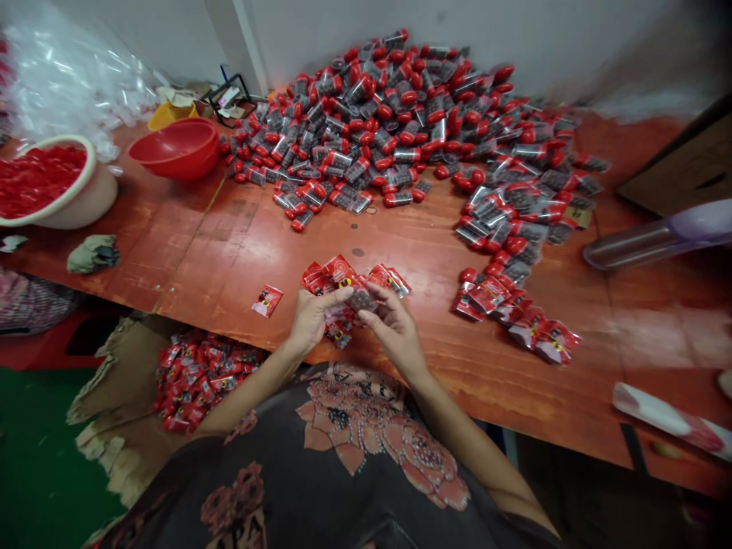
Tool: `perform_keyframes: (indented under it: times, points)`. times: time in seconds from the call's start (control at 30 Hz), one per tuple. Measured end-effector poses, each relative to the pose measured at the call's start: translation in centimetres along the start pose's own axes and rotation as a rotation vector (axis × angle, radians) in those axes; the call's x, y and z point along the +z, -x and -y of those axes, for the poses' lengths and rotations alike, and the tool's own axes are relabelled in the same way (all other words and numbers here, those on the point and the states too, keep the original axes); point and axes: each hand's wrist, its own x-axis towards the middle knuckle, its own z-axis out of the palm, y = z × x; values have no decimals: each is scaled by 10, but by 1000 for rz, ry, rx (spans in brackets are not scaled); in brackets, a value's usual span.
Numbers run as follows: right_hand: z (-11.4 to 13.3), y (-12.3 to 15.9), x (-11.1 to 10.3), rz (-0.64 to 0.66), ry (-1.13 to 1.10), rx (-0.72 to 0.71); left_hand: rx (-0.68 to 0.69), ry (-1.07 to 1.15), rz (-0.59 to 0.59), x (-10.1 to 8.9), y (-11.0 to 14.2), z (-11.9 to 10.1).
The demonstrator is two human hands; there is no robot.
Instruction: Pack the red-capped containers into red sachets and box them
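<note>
Print on red sachets (343, 276) is unreadable; left hand (312, 322) and right hand (394, 332) grip a dark packet (363, 300).

workbench top (188, 252): red-stained wood, glossy, scuffed | capsule pile (366, 130), upper centre: glossy red and clear plastic | loose sachet (267, 300), centre left: shiny printed film | carton flap (123, 374), lower left: rough torn cardboard

Red foil packets (337, 271); dark blouse (274, 488), salmon floral print.
</note>
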Motion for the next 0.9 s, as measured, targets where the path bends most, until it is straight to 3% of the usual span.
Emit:
perform_keyframes:
  times: [0.33, 0.5, 0.73, 0.9]
  points:
    - [-10, -9, -11, 32, 87, -3, -81, -90, -6, -12, -3, 4]
    - [2, -8, -15, 79, 122, 20, 57, -42, 29, -9, 1, 2]
    - [-3, -4, -12, 124, 180, -37, -21, -126, 50, -7, 2, 2]
    - [3, -1, -18, 194, 311, -56, 103, -68, 39, -9, -3, 0]
